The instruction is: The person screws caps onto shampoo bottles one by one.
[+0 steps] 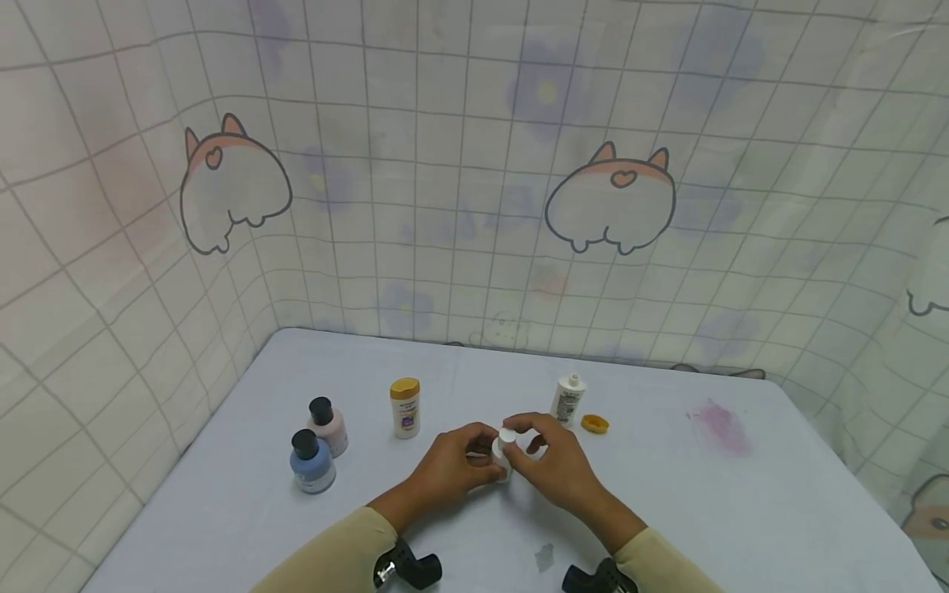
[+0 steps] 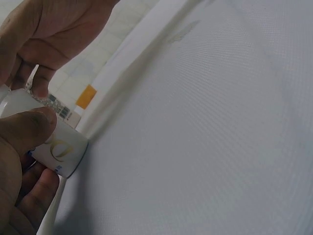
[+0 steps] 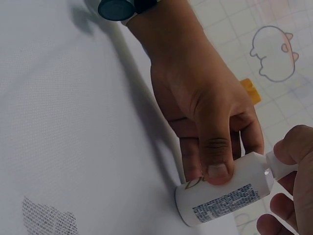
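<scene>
My left hand (image 1: pixel 455 465) grips a small white bottle (image 3: pixel 225 193) with printed text on its side; it looks upright just above or on the table. With the thumb and fingers of my right hand (image 1: pixel 556 465) I pinch the white cap (image 1: pixel 507 436) at its top. Whether the cap turns loose or is seated I cannot tell. Just behind the right hand stands another white bottle (image 1: pixel 567 399) with a narrow bare spout. A yellow ring-like cap (image 1: pixel 595 423) lies beside it.
A white bottle with a yellow lid (image 1: pixel 405 409) stands left of the hands. Farther left are a pink bottle (image 1: pixel 332 431) and a blue bottle (image 1: pixel 313 471), both black-capped. The white table (image 1: pixel 712 511) bears a pink stain (image 1: pixel 722 427). A patterned curtain (image 1: pixel 445 206) hangs around it.
</scene>
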Motion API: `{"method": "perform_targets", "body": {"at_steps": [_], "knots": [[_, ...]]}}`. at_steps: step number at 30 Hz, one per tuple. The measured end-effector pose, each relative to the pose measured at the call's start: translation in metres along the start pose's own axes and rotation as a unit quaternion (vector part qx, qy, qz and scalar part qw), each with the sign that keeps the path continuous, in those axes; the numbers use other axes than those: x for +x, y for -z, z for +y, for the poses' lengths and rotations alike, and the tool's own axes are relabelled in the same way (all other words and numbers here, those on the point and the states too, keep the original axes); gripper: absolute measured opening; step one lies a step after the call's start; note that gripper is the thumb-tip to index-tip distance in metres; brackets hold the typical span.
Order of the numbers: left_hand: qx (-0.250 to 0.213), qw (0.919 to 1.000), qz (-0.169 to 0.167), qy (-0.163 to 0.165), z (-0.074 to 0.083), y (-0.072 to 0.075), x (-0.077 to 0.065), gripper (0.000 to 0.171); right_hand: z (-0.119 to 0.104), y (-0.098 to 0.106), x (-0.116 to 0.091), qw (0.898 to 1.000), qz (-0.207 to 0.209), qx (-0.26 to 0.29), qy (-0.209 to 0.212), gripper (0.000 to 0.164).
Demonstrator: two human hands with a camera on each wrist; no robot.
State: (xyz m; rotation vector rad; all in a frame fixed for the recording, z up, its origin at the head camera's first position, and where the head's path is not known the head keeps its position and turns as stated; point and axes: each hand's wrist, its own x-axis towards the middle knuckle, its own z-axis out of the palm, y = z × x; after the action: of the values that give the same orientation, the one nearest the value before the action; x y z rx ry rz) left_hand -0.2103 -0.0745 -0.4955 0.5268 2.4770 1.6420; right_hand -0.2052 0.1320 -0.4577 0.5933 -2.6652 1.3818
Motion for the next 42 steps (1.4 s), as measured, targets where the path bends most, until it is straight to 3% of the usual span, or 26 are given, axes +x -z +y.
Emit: {"method": "perform_targets", "body": {"at_steps": [9,14,24,33,42], "knots": [[0.007,1.0,0.003,0.001,-0.0001,0.0004,0.0002,0.045,-0.0005,-0.0004,0.0016,0.999,0.006,0.017,-0.026,0.031],[0.006,1.0,-0.001,0.0,0.001,0.0009,-0.0001,0.043,0.0002,0.0007,0.0018,1.0,-0.008,0.02,-0.006,0.041],[-0.009,0.9999,0.002,-0.008,0.0013,0.0001,0.0,0.044,-0.0019,0.0017,0.0,0.999,-0.021,0.0,0.025,0.039],[0.011,0.9999,0.004,0.008,0.0045,-0.0002,-0.0009,0.043,-0.001,0.0003,0.0011,1.0,-0.001,0.003,-0.008,0.03],[0.014,0.9998,0.003,0.012,0.0038,0.0002,-0.0011,0.043,0.0023,0.0018,0.0007,1.0,0.004,0.01,-0.02,0.032]]}}
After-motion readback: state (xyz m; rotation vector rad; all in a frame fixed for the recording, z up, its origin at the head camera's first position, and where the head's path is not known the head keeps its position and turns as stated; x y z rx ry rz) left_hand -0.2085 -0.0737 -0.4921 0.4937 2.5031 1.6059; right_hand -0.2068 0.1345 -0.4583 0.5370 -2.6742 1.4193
